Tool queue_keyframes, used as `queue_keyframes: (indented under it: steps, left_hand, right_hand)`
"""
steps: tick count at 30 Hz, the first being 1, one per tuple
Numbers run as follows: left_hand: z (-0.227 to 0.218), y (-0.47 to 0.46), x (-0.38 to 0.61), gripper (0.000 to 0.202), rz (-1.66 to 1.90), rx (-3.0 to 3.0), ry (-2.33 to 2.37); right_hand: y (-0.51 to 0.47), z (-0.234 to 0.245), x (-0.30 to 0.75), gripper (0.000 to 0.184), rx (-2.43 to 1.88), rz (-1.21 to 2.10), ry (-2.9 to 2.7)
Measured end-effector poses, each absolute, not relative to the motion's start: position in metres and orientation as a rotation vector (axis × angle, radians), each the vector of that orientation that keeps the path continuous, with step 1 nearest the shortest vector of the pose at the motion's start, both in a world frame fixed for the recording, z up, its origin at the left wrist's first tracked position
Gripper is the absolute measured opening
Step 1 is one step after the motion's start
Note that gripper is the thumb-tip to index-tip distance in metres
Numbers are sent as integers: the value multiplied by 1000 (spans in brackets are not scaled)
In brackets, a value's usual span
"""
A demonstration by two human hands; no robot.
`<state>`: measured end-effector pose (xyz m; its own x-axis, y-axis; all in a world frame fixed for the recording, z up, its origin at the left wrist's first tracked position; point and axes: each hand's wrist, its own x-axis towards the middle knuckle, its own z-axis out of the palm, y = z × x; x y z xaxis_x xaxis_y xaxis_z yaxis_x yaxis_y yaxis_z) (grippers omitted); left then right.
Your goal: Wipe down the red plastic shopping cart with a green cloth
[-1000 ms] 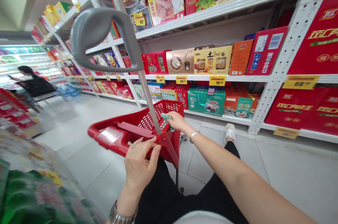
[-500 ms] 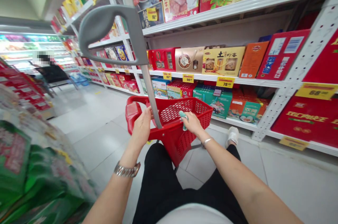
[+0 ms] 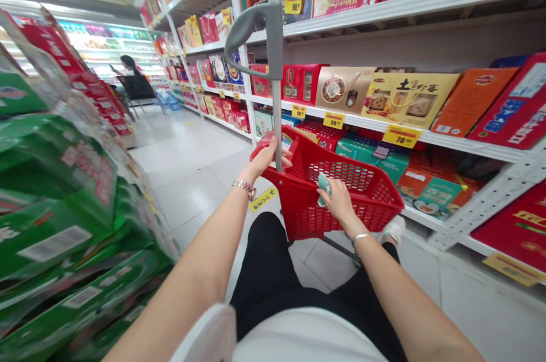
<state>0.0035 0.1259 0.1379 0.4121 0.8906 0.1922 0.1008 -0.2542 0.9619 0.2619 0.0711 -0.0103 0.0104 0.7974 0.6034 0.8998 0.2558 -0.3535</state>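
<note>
Left hand (image 3: 268, 158) lies curled over the rim of a red plastic shopping basket (image 3: 375, 202), its fingers closed on the corner just beside a grey metal handle pole (image 3: 275, 66) that rises from the basket. A steel wristwatch (image 3: 244, 188) sits on that wrist. Right hand (image 3: 340, 201) is drawn narrow around a small teal item (image 3: 323, 189), holding it at the basket's near edge; it is too small to tell whether this is a cloth or a soft packet. A thin silver bangle (image 3: 360, 238) circles the right wrist.

The basket sits directly in front of the person, above black trousers (image 3: 264, 259) and a white top (image 3: 307, 333). A white shoe (image 3: 394, 230) shows just below the basket's right end. To the right of the basket stand white metal shelves (image 3: 426, 137) of boxed food gifts (image 3: 409, 100), with a yellow 78 price tag (image 3: 401, 136) on the shelf edge. To its left rises a stack of green printed sacks (image 3: 55, 180), and a yellow floor sticker (image 3: 263, 198) lies just beside it. Well beyond the basket, another person (image 3: 136, 84) is by a black chair, near lit refrigerated displays (image 3: 106, 43).
</note>
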Motion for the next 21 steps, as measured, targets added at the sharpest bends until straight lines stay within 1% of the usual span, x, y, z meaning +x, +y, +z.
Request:
queue_keyframes:
  steps: [3, 5, 7, 10, 13, 17, 21]
  left_hand:
    - [144, 133, 3, 52, 980, 1440, 694]
    - [144, 135, 6, 43, 1034, 1187, 528]
    - [140, 134, 12, 46, 1051, 949, 380]
    - [127, 129, 23, 54, 1057, 773, 307]
    - [115, 125, 29, 58, 1105, 716, 312]
    - [110, 120, 30, 62, 1126, 705, 301]
    - [111, 116, 29, 62, 1168, 714, 300]
  right_hand:
    - [65, -13, 268, 32, -1567, -201, -1787]
    - [61, -13, 271, 32, -1602, -213, -1761]
    - [57, -13, 274, 32, -1626, -225, -1734]
    - [51, -12, 277, 31, -1632, -250, -1711]
    - [42, -8, 277, 32, -1652, -281, -1709]
    - [32, 4, 262, 32, -1693, -322, -1809]
    - [38, 26, 228, 33, -1646, -242, -1901]
